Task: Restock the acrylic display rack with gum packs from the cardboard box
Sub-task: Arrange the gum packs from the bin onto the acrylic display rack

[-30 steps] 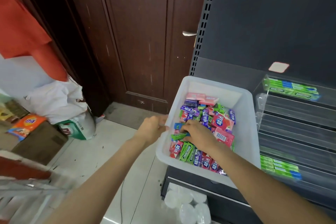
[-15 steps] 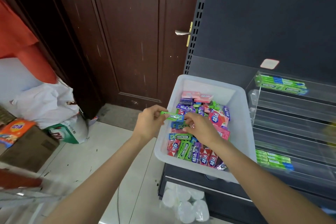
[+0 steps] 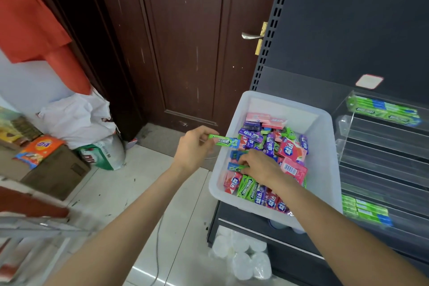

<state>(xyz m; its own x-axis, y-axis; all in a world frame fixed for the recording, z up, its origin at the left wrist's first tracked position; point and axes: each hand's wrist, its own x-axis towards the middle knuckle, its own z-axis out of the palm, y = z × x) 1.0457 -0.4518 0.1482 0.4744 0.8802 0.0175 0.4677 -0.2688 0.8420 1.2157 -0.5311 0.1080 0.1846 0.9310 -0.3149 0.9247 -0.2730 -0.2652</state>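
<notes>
A white plastic bin [image 3: 322, 137] sits on the dark shelf, filled with several green, purple and pink gum packs. My left hand [image 3: 193, 148] holds a green Doublemint gum pack [image 3: 224, 141] by its end at the bin's left rim. My right hand [image 3: 260, 166] is down in the bin, fingers curled on another green gum pack [image 3: 235, 167] lying on the pile. To the right stands the clear acrylic display rack [image 3: 380, 160], with green packs on its top tier [image 3: 383, 112] and its bottom tier [image 3: 364, 211]. The middle tiers look bare.
A dark brown door [image 3: 185, 42] with a metal handle [image 3: 251, 35] is behind the bin. On the floor left are a cardboard box [image 3: 53, 169], a white bag [image 3: 76, 118] and a green-white sack [image 3: 104, 153]. White rolls [image 3: 241, 255] lie below the shelf.
My left hand has taken a green Doublemint pack and lifted it at the bin's left rim. My right hand went back into the pile onto another green pack.
</notes>
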